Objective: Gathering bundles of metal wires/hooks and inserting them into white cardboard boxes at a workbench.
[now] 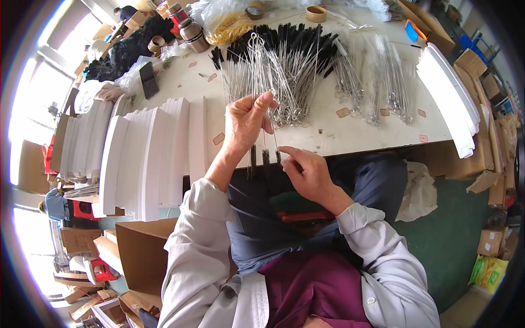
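My left hand (pixel 247 121) is closed around several thin wire tube brushes, loops up and black bristle ends (pixel 266 158) hanging below the fist. At its lower right, my right hand (pixel 310 174) has its thumb and index fingertips at the bristles of one of these brushes (pixel 278 156). They appear to pinch it lightly; the exact contact is hard to see. Just beyond the left hand, a big heap of similar brushes (pixel 295 71) lies on the white table (pixel 339 136), black bristles pointing away and wire loops toward me.
Clear-wrapped brush bundles (pixel 391 82) lie right of the heap. White folded card strips (pixel 147 153) stand at the left, with more white strips (pixel 448 98) at the right edge. Farther back are a metal flask (pixel 193 35) and a tape roll (pixel 316 14). A cardboard box (pixel 145 251) sits lower left.
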`<state>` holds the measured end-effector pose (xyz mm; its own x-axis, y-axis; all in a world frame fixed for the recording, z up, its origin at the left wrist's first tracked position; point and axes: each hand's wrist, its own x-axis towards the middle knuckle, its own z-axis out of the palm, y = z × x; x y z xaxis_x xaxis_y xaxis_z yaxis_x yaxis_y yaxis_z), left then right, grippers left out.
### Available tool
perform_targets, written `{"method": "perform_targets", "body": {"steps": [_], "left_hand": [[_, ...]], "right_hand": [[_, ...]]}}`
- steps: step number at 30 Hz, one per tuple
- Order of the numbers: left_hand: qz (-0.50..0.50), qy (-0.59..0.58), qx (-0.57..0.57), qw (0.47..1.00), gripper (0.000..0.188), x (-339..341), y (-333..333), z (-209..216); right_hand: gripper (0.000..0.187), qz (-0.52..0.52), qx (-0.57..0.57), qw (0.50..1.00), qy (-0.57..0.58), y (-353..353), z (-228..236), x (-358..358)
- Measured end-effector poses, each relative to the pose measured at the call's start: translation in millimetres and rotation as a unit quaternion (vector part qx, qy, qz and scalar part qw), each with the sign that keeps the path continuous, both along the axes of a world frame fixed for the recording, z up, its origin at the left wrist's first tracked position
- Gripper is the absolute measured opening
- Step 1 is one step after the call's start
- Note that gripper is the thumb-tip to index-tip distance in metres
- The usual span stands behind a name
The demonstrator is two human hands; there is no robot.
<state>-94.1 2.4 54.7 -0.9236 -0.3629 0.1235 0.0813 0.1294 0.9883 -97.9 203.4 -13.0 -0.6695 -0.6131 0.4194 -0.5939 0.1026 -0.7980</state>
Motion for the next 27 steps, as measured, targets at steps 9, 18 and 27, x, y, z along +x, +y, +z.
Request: {"method": "perform_targets", "body": {"steps": [9,18,27], "left_hand": [[-0.096,0.036,0.011,0.995,0.038,30.5,27.8,0.5],[-0.178,0.066,-0.038,0.981,0.031,56.2,100.9,-28.1],[-0.104,-0.013,-0.345,0.933,0.010,86.6,90.1,17.5]], "right_hand": [[0.018,-0.028,-0.032,0.999,0.012,29.9,23.2,-2.0],[0.032,0.039,-0.141,0.961,-0.235,34.9,64.7,-6.0],[0.025,0.032,-0.131,0.979,-0.153,49.3,60.7,-4.0]]}}
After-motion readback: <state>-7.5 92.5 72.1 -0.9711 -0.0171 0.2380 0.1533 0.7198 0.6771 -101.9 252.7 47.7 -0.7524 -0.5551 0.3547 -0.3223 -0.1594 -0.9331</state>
